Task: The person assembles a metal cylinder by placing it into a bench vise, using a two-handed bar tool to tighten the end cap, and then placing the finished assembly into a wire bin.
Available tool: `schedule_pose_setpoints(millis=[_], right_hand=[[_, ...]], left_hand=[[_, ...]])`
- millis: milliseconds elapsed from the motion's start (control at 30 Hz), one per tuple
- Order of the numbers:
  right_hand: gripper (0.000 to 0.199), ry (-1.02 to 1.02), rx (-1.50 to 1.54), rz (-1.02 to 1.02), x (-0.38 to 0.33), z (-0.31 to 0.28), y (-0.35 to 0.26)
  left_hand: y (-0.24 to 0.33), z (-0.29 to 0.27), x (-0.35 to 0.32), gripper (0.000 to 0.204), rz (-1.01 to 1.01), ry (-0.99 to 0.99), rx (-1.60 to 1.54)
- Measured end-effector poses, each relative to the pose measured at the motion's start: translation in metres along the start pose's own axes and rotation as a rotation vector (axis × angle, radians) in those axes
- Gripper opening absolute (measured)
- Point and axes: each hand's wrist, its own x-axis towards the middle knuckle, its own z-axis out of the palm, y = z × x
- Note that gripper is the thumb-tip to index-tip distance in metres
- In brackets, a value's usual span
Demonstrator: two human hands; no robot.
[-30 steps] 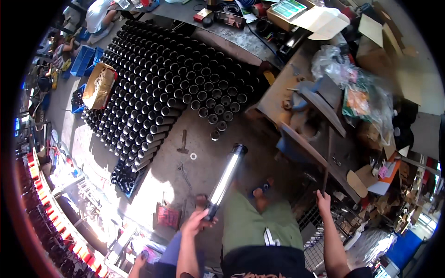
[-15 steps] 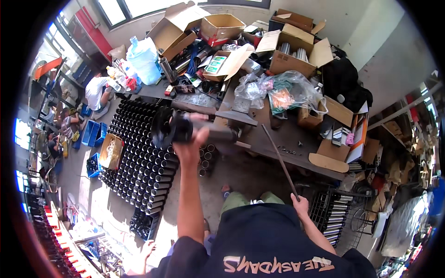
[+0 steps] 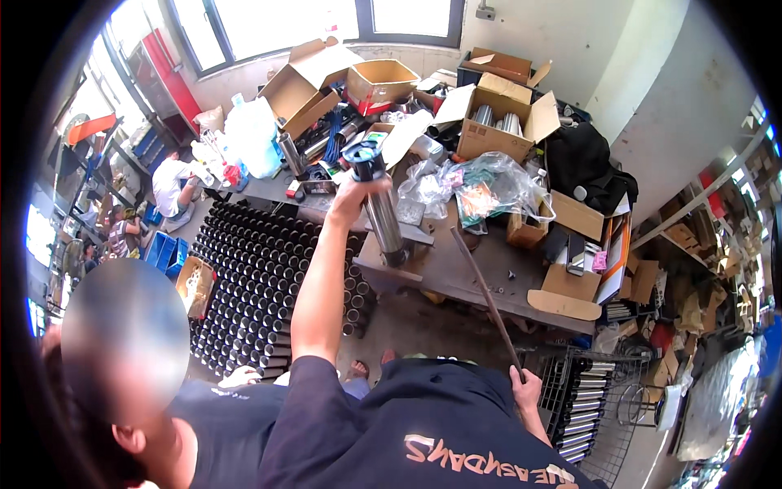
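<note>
My left hand (image 3: 350, 201), its arm stretched forward, is closed round a shiny metal tube (image 3: 384, 224) near its top. A black collar (image 3: 364, 159) with a blue-tinted rim sits at the tube's upper end. The tube stands nearly upright, tilted a little, with its lower end at the near left part of the dark workbench (image 3: 456, 281); whether it rests there I cannot tell. On the right, my right hand (image 3: 527, 388) grips the lower end of a long thin brown rod (image 3: 491, 301), which slants up and left over the bench edge.
Rows of black tubes (image 3: 252, 285) stand on the floor at left. A co-worker in a dark shirt (image 3: 232, 428) is close on my left. Cardboard boxes (image 3: 497, 138) and plastic bags (image 3: 505, 196) crowd the bench's back. A wire cart (image 3: 590, 399) stands at right.
The tube in my left hand has turned from lying sideways to nearly upright over the bench. My right hand still holds the rod. The co-worker has come into view at left.
</note>
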Motion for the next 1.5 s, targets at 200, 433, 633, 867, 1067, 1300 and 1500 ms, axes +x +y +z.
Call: schedule_pose_setpoints(millis=[200,433,633,867,1067,1300,1500], right_hand=[[0.047,-0.032,0.167,-0.088,0.010,-0.007,-0.046],[0.043,-0.052,0.209,-0.151,0.022,-0.009,-0.080],[0.036,-0.081,0.118,-0.226,0.034,-0.035,-0.107],[0.039,-0.203,0.292,-0.388,0.035,-0.047,-0.254],[0.031,-0.396,-0.249,-1.606,0.016,0.023,-0.396],[0.046,-0.227,0.167,-2.396,0.026,0.105,-0.562],[0.047,-0.194,0.112,-2.462,0.027,0.120,-0.581]], left_hand=[[0.021,0.006,-0.017,0.077,-0.016,-0.754,-0.008],[-0.039,0.059,-0.047,0.051,0.382,0.318,0.224],[-0.042,0.102,-0.048,0.045,0.476,0.945,0.362],[-0.046,0.107,-0.047,0.048,0.485,0.836,0.434],[-0.038,0.060,-0.054,0.072,0.275,0.297,0.309],[-0.046,0.059,-0.056,0.084,0.264,0.054,0.253],[-0.044,0.021,-0.052,0.078,0.383,-0.243,0.218]])
